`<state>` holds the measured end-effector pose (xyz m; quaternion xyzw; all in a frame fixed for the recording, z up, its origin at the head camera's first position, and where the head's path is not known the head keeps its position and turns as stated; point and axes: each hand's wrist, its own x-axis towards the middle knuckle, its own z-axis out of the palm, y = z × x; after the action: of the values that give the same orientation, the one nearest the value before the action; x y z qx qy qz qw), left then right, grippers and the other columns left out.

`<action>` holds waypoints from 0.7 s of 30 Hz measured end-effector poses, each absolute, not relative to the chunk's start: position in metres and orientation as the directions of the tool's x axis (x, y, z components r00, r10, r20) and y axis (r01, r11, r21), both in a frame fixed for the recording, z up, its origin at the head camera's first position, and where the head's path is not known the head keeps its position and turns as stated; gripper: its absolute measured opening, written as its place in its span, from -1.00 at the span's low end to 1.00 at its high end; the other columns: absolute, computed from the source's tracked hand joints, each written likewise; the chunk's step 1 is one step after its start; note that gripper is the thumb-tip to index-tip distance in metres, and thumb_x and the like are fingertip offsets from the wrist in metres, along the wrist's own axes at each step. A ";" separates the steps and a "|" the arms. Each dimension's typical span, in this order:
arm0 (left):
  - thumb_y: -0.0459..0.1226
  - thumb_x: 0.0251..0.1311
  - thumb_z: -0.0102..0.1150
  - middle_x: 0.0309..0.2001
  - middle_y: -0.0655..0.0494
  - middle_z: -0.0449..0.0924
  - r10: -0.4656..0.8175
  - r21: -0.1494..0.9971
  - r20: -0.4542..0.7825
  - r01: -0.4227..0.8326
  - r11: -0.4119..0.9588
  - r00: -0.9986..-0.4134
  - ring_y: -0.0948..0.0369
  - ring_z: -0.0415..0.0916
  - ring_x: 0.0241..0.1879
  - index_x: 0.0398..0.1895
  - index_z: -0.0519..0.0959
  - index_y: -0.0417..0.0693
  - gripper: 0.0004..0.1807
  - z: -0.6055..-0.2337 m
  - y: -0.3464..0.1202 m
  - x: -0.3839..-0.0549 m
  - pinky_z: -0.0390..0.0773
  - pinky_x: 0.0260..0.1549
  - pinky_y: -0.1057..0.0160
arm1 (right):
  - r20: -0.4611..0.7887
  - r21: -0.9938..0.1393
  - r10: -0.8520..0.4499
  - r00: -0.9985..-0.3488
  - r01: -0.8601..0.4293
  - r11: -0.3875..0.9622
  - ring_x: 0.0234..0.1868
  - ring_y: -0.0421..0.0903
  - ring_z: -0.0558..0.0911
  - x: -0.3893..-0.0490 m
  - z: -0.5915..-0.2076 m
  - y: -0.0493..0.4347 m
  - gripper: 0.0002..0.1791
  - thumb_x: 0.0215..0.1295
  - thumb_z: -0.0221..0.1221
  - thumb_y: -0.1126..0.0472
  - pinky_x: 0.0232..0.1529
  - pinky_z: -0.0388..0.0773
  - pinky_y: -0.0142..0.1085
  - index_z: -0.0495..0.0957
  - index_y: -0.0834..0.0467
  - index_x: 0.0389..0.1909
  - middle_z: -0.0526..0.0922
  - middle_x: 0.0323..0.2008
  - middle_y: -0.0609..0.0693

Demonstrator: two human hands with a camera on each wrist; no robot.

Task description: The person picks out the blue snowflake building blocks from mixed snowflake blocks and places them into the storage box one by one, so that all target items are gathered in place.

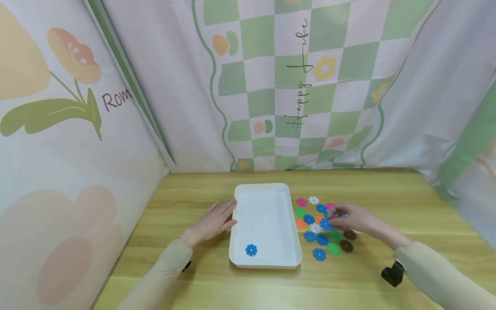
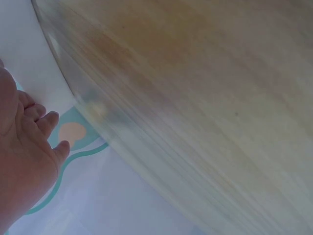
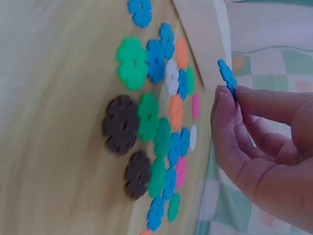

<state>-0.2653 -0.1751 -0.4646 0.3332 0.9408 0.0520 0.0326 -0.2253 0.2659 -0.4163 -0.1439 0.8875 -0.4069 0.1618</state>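
Observation:
Between thumb and fingertips my right hand [image 3: 264,132] pinches a blue snowflake disc [image 3: 226,74], raised above the table. In the head view that hand [image 1: 348,217] is over a spread of flat plastic discs. My left hand [image 1: 213,220] rests against the left side of a white tray [image 1: 265,224], fingers fairly straight. One blue disc [image 1: 251,250] lies in the tray near its front. The left wrist view catches part of the left hand [image 2: 29,142] at its edge; what its fingertips touch is hard to tell there.
Loose discs lie right of the tray, among them brown [image 3: 121,125], green [image 3: 132,63], orange [image 1: 301,224], pink [image 1: 301,202] and white [image 1: 313,200] ones. They rest on a wooden table [image 1: 201,275]. Printed curtains [image 1: 255,103] hang behind and at both sides.

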 end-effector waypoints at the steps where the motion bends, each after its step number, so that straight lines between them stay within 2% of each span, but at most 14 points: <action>1: 0.11 0.55 -0.33 0.61 -0.07 -0.12 0.630 0.120 -0.028 0.623 0.773 -0.776 0.01 -0.06 0.59 0.58 -0.07 -0.18 -0.24 -0.465 -0.175 -0.265 0.02 0.54 -0.17 | -0.175 -0.768 -0.389 -0.905 -0.122 0.629 -0.32 -0.16 0.61 -0.227 -0.415 0.261 -0.77 0.34 0.22 0.21 -0.31 0.68 -0.30 0.52 0.31 -0.14 0.64 -0.24 0.09; 11: 0.11 0.55 -0.33 0.61 -0.07 -0.11 0.627 0.121 -0.020 0.621 0.775 -0.779 0.02 -0.04 0.59 0.58 -0.07 -0.18 -0.24 -0.469 -0.174 -0.267 0.01 0.54 -0.16 | -0.176 -0.789 -0.447 -0.877 -0.146 0.597 -0.29 -0.08 0.64 -0.241 -0.406 0.210 -0.82 0.33 0.20 0.27 -0.21 0.71 -0.17 0.53 0.31 -0.17 0.63 -0.26 0.10; 16: 0.11 0.55 -0.33 0.61 -0.07 -0.13 0.624 0.128 -0.026 0.616 0.777 -0.781 0.02 -0.06 0.59 0.58 -0.08 -0.18 -0.24 -0.469 -0.174 -0.267 0.00 0.55 -0.16 | -0.153 -0.764 -0.466 -0.871 -0.195 0.615 -0.31 -0.12 0.64 -0.248 -0.406 0.179 -0.87 0.30 0.24 0.27 -0.24 0.69 -0.21 0.57 0.27 -0.24 0.66 -0.30 0.07; 21: 0.10 0.55 -0.33 0.61 -0.06 -0.12 0.623 0.114 -0.021 0.618 0.778 -0.782 0.02 -0.06 0.60 0.58 -0.08 -0.17 -0.24 -0.470 -0.175 -0.268 0.01 0.55 -0.15 | -0.186 -0.793 -0.484 -0.855 -0.160 0.588 -0.35 -0.14 0.70 -0.256 -0.411 0.152 -0.90 0.29 0.24 0.34 -0.22 0.75 -0.18 0.57 0.30 -0.25 0.67 -0.33 0.09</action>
<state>-0.2681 -0.1745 -0.4702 0.3293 0.9425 0.0505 0.0286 -0.2560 0.1521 -0.4114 -0.1851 0.8693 -0.4146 0.1951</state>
